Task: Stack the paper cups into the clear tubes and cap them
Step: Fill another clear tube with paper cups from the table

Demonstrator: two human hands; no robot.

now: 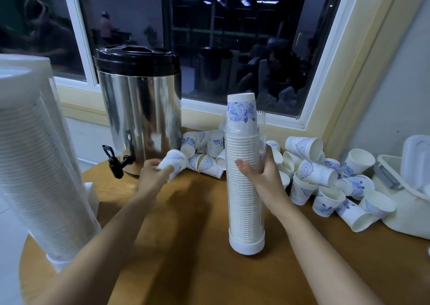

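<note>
Right hand (259,173) grips an upright clear tube (246,188) of stacked cups; left hand (155,173), beside it, holds one blurred paper cup (174,163).

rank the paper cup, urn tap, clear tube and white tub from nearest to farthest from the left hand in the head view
1. paper cup: in the left hand's grip.
2. urn tap: just to the hand's left.
3. clear tube: off to the right, held by the right hand.
4. white tub: at the table's far right edge.
</note>
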